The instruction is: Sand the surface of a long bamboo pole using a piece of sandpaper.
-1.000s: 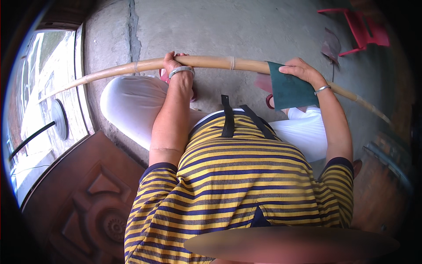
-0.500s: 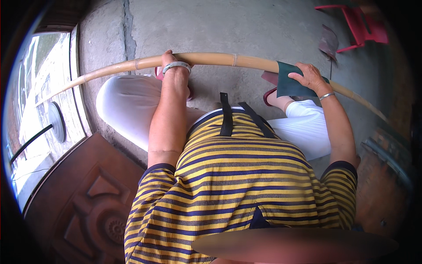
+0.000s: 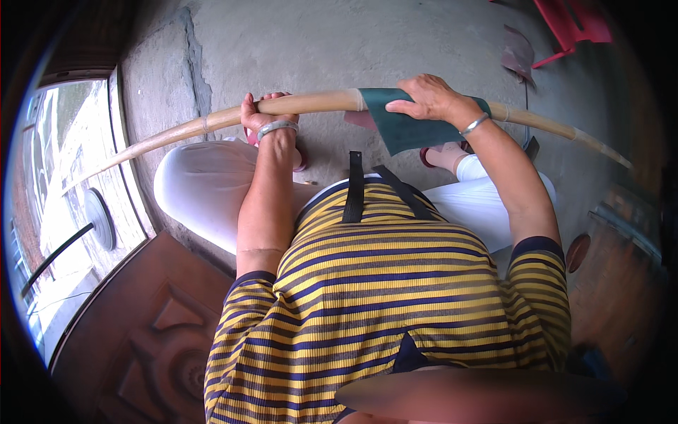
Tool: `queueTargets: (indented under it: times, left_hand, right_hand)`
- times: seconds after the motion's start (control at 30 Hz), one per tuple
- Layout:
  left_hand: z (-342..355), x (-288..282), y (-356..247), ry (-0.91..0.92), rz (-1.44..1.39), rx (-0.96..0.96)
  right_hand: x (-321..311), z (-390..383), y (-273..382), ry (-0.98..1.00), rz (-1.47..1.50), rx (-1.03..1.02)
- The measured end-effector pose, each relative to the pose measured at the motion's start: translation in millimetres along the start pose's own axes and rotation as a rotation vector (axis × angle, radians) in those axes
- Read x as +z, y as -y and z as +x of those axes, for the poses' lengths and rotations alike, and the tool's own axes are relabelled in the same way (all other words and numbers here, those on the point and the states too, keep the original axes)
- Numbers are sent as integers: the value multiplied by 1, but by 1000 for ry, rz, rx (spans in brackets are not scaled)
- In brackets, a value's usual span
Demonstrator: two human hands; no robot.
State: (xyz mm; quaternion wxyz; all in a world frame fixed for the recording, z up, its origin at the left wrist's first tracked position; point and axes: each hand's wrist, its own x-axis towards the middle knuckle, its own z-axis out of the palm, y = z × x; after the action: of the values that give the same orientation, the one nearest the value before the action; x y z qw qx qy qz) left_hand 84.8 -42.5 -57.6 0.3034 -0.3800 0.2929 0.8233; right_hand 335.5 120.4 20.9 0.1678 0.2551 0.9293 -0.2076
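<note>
A long, curved, pale bamboo pole (image 3: 314, 102) spans the view crosswise above my lap, tapering at both ends. My left hand (image 3: 268, 113) grips it left of centre, fingers wrapped round it, with a bangle on the wrist. Right of centre, a dark green sheet (image 3: 406, 134) lies over the pole and hangs down toward me. My right hand (image 3: 431, 99) is closed over that sheet and the pole beneath, thumb lying across the sheet. A dull pink scrap (image 3: 360, 122) shows behind the pole beside the sheet.
A red plastic chair (image 3: 579, 25) and a greyish-pink object (image 3: 518, 56) are on the cracked concrete floor (image 3: 272, 49) ahead. At left are a carved wooden panel (image 3: 141, 325), a bright opening and a round grey object on a black rod (image 3: 99, 219). My white-trousered legs are bent below the pole.
My right hand and the green sheet have slid leftward along the pole, closer to my left hand and nearer a node. My left hand keeps its grip and sits slightly further left in view.
</note>
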Motion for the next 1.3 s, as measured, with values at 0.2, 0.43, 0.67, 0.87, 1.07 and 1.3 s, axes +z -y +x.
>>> queueTargets:
  times: [0.2,0.43,0.67,0.87,1.07,1.3]
  left_hand:
    - [-2,-8,-5,98,-34,-34]
    - [-2,3,-13,-208,255,71]
    - [-7,3,-7,-262,163,59]
    - [-2,-1,2,-198,131,75]
    - [-6,0,0,-212,94,50]
    - [-2,-5,2,-137,123,67]
  right_hand:
    - [-5,-5,-26,183,290,-77]
    - [11,-38,-20,-56,-15,62]
    - [-5,-72,-67,91,125,115]
    - [13,-33,-40,145,255,65]
    - [14,-15,-10,117,223,-41]
    - [16,-37,-26,27,81,70]
